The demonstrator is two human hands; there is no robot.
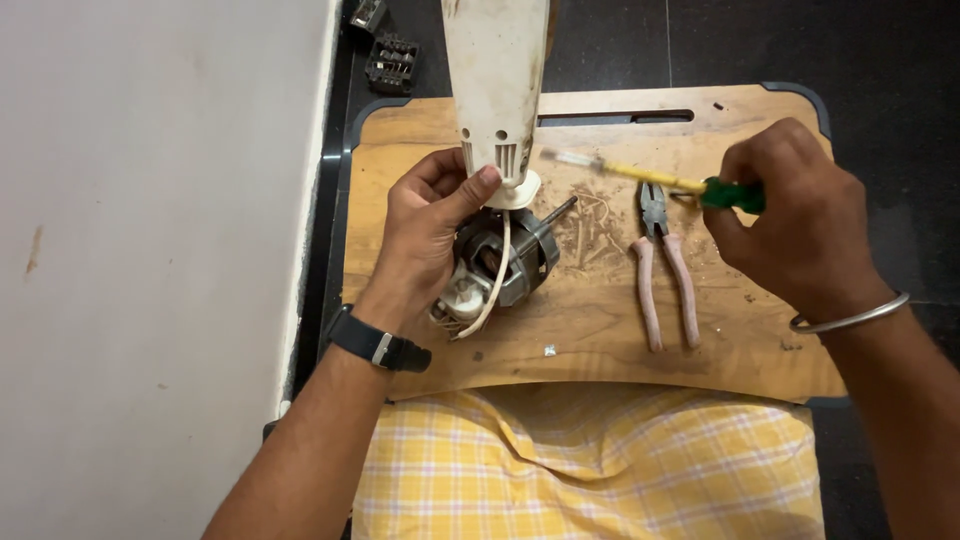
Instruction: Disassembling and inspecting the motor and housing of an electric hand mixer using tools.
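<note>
Head view: my left hand point(425, 225) clamps the white housing point(495, 90) and motor point(500, 265) near the wooden tabletop point(600, 340)'s left edge, steadying them; my right hand point(800, 215) pinches the screwdriver point(650, 180), tip aimed at the housing. Pliers point(663, 265) lie mid-board.

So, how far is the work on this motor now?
Done: the motor lies bare on the wooden board. In hand: the left hand steadies the white casing, and the right hand holds a screwdriver pointed at it. Left: the pliers lie unused.
</note>
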